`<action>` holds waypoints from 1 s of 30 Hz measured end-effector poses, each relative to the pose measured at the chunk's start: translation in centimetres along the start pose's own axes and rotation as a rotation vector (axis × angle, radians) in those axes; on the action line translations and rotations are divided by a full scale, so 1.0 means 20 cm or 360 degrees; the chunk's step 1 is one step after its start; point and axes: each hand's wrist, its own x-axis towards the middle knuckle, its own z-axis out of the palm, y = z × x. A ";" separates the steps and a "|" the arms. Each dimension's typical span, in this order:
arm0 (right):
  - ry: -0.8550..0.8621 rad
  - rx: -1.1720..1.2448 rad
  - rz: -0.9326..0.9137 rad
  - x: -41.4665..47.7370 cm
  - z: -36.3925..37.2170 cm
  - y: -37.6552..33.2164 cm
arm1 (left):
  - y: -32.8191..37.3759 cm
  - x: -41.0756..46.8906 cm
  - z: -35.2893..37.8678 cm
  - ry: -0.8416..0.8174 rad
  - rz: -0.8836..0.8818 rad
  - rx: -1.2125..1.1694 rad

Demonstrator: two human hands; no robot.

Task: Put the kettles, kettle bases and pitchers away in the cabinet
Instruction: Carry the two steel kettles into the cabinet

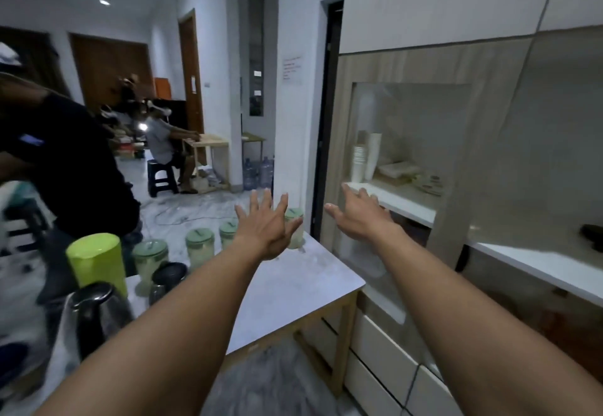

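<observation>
Both my arms stretch forward with fingers spread and nothing in them. My left hand (pixel 267 224) hovers above the far end of the grey-topped table (pixel 293 288). My right hand (pixel 360 211) reaches toward the cabinet (pixel 408 141), near the edge of its white shelf. A steel kettle (pixel 98 314) with a black lid stands at the table's near left, beside a lime-green pitcher (pixel 98 263) and a dark-lidded steel pot (pixel 168 280). Several green-lidded clear pitchers (pixel 199 247) line the table's far edge.
Stacked paper cups (pixel 365 161) and small trays sit on the cabinet shelf. White drawers (pixel 381 360) lie below it, a white counter (pixel 538 265) to the right. A person in dark clothes (pixel 75 170) stands close on the left; another sits at a table further back.
</observation>
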 end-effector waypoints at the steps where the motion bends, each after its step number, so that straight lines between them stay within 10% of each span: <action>1: -0.0025 0.0004 -0.0040 0.01 0.05 -0.09 | -0.10 -0.04 0.00 -0.0002 -0.0048 0.0004; 14: -0.0354 0.0046 -0.0561 0.08 0.69 -0.95 | -0.98 -0.40 0.13 -0.0024 -0.0611 0.0087; 30: -0.0705 0.0194 -0.0862 0.16 1.51 -1.20 | -1.41 -0.63 0.65 -0.0085 -0.1186 -0.0012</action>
